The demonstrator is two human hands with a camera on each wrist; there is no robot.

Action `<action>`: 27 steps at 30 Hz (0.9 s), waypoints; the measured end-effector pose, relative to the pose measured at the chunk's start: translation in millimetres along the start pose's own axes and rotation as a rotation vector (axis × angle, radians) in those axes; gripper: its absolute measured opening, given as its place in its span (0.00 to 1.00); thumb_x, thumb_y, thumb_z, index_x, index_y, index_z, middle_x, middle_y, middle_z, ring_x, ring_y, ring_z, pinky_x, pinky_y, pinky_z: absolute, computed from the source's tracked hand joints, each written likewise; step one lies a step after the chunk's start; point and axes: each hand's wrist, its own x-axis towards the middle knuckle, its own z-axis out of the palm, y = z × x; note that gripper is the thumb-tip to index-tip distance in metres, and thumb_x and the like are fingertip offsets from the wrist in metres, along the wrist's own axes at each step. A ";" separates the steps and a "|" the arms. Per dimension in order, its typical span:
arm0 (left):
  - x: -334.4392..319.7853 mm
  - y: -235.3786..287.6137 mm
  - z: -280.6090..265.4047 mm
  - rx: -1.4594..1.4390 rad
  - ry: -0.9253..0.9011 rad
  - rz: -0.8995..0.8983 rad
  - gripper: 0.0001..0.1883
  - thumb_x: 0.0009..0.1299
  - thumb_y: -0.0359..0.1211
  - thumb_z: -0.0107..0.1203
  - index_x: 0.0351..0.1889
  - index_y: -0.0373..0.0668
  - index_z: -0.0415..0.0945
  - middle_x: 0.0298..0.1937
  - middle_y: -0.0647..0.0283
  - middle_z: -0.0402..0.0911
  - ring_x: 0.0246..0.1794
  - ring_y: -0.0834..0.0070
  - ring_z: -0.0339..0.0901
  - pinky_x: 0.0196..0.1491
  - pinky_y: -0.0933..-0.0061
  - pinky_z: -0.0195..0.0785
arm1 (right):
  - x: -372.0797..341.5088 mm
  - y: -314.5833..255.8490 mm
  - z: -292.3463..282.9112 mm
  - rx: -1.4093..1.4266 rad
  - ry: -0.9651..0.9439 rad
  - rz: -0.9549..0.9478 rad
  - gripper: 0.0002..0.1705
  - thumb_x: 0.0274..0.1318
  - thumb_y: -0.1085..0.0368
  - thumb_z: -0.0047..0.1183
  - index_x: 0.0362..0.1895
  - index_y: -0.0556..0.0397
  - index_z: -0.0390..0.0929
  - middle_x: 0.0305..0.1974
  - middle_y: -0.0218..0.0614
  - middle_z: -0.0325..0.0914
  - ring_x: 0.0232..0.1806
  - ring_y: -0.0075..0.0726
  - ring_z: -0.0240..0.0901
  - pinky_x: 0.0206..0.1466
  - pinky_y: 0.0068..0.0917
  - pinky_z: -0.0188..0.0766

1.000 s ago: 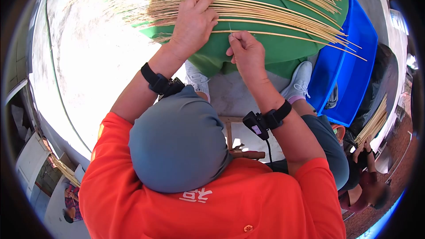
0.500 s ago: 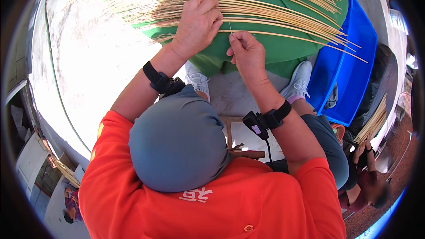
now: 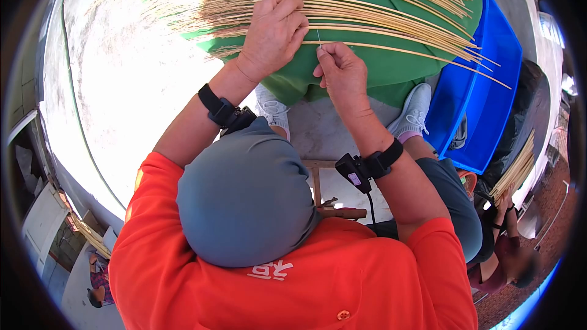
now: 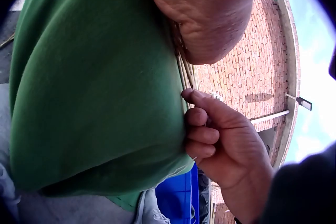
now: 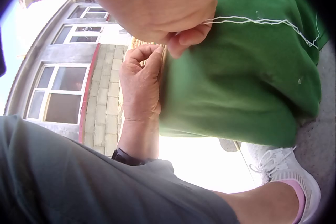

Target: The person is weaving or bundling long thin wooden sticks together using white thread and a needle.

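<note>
Head view: white thread [image 5: 251, 21] and stalks [image 3: 379, 18] on the green cloth [image 3: 391, 64]

Work looks part-way along, by my judgement. Done: stalks lie in rows across the cloth, brushy ends toward its left side, bare ends toward its right, where the blue tub [image 3: 449, 113] stands. Left, as I read it: the front stalk [image 3: 422, 54] lies apart from the others, closer to the cloth's near edge, and I see no finished knot or binding.

Grip: the right hand [image 3: 343, 73], at the cloth's near edge, pinches narrowly on the thread; a thin line runs from its fingertips toward the stalks, and more trails across the cloth. The left hand [image 3: 275, 30] lies over the stalks on the cloth, fingers curled; I take it to be pinching the front stalk.

Hidden: knuckles cover the left fingertips from above. Right wrist view shows finger and thumb meeting, but I can't make out what sits between. Left wrist view gives me mostly cloth, stalks reduced to a strip along its edge. Brushy ends wash out in glare left of the cloth; the far row is cropped. Whether thread passes over or under any stalk, I cannot tell.
</note>
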 end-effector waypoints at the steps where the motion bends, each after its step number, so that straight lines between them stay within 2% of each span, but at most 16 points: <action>1: 0.1 0.2 0.3 0.002 0.004 0.002 0.07 0.52 0.27 0.58 0.29 0.41 0.73 0.43 0.61 0.72 0.45 0.61 0.65 0.49 0.64 0.58 | -0.1 -0.2 0.0 0.006 0.001 0.004 0.05 0.55 0.67 0.50 0.30 0.55 0.74 0.15 0.29 0.72 0.13 0.17 0.66 0.15 0.19 0.63; 14: -0.4 1.5 1.7 0.020 -0.026 0.057 0.08 0.53 0.27 0.56 0.32 0.41 0.72 0.38 0.61 0.71 0.42 0.62 0.66 0.48 0.64 0.58 | 0.0 4.4 0.9 0.068 0.011 -0.001 0.06 0.55 0.67 0.50 0.29 0.55 0.75 0.13 0.27 0.70 0.12 0.16 0.62 0.15 0.17 0.60; 27: 0.3 2.4 4.5 -0.028 -0.076 0.091 0.09 0.54 0.24 0.54 0.33 0.38 0.71 0.38 0.59 0.70 0.43 0.60 0.64 0.49 0.64 0.60 | -0.8 11.5 4.3 0.139 0.069 -0.025 0.05 0.55 0.66 0.51 0.29 0.54 0.76 0.12 0.26 0.69 0.12 0.15 0.60 0.15 0.17 0.59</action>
